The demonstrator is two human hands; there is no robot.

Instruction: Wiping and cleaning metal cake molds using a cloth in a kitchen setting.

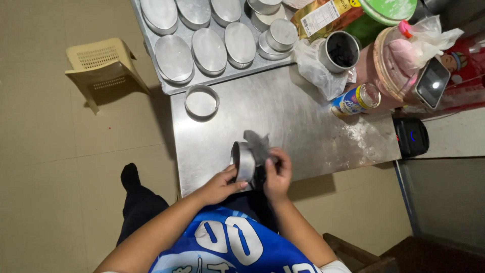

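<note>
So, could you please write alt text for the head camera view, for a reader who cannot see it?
Seen from above, a person's left hand holds a round metal tin on its side while the right hand presses a grey cloth into it, over a steel table. Beyond stand another round tin and a tray of oval tins.

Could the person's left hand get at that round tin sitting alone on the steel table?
Probably yes: bare table lies between, but the left hand is busy holding a round tin, so it would need freeing first.
</note>
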